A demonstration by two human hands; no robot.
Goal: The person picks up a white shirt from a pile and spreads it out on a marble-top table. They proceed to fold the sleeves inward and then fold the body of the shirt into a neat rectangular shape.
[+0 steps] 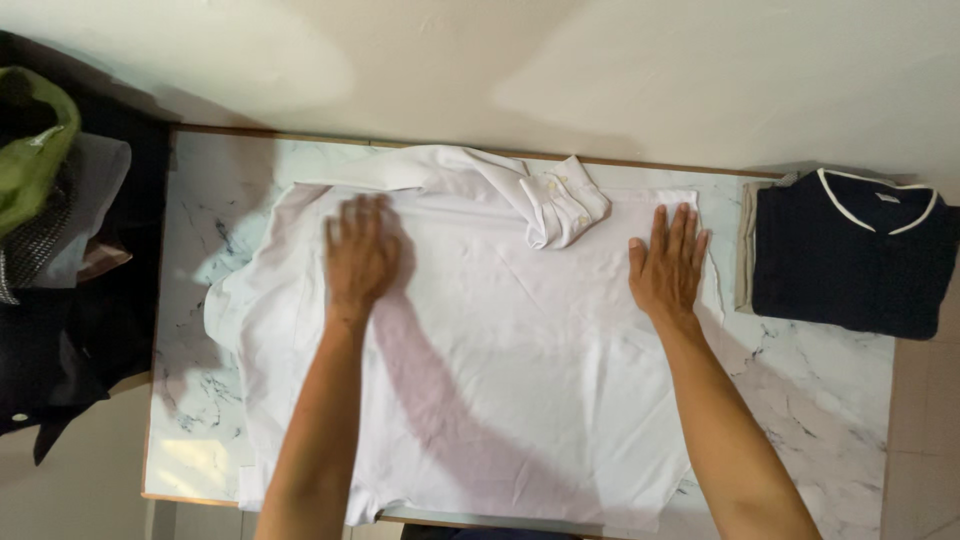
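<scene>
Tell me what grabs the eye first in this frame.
A large white shirt spread flat across the marble-patterned table, with both hands pressed palm-down on it: left hand blurred near the upper left, right hand near the right edge. A folded sleeve with its cuff lies across the top between them. At the table's right end sits a folded dark navy top with white collar trim; a heap of dark and green clothes is off to the left.

Count stood at one white shirt [500, 370] spread on one marble-patterned table [830, 400], two hands flat upon it, left hand [360, 255] and right hand [668, 265], one folded dark garment [850, 265] at the right, and one clothes heap [50, 250] at the left.
</scene>
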